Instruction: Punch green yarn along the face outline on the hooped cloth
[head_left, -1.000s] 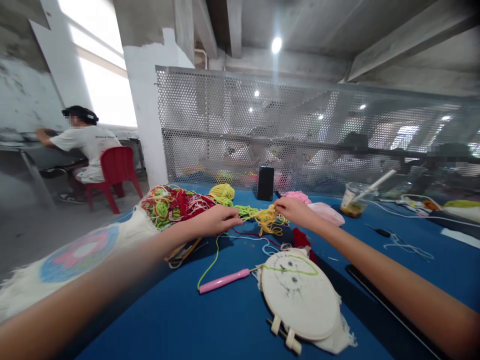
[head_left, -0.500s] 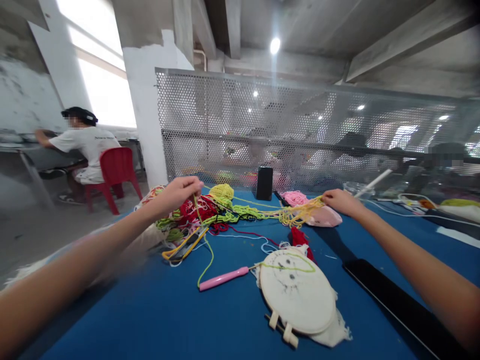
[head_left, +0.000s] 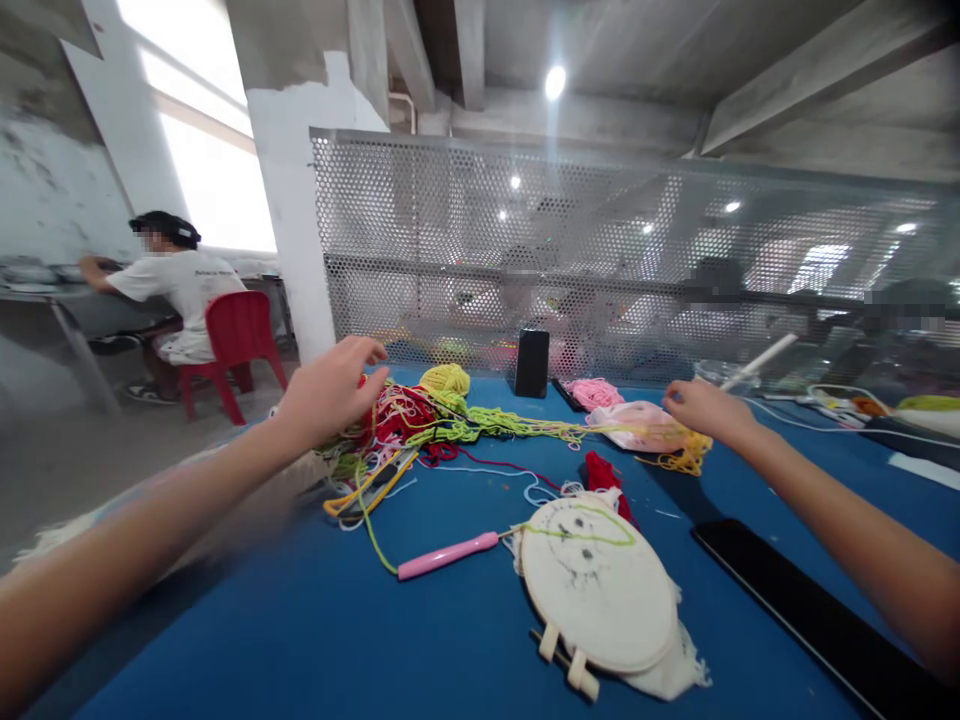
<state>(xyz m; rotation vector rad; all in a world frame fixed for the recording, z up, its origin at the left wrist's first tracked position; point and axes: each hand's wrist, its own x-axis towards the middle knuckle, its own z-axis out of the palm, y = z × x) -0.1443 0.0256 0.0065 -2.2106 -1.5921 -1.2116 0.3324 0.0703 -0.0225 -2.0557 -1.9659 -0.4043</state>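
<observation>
My left hand (head_left: 337,387) hovers at the left end of a tangled heap of red and green yarn (head_left: 401,412), fingers apart and bent. Over on the right, my right hand (head_left: 701,408) is above loose orange-yellow yarn (head_left: 686,452), its fingertips bent close together with nothing visible in them. Green and yellow strands stretch between the heap and the orange-yellow yarn. A pink-handled punch tool (head_left: 448,556) lies on the blue table (head_left: 322,620), threaded with green yarn. Its tip touches the edge of a round embroidery hoop (head_left: 596,590) with white cloth and dark marks.
A black phone (head_left: 531,363) stands upright before the perforated metal screen (head_left: 450,220). Pink yarn (head_left: 594,393) and a pinkish bag (head_left: 637,425) lie nearby. A long black object (head_left: 795,610) lies beneath my right forearm. A person (head_left: 180,290) sits on a red chair at left.
My left hand has moved left and let go of the green strand, which now hangs lower. The orange-yellow yarn has shifted right and dropped beneath my right hand, which also moved slightly right.
</observation>
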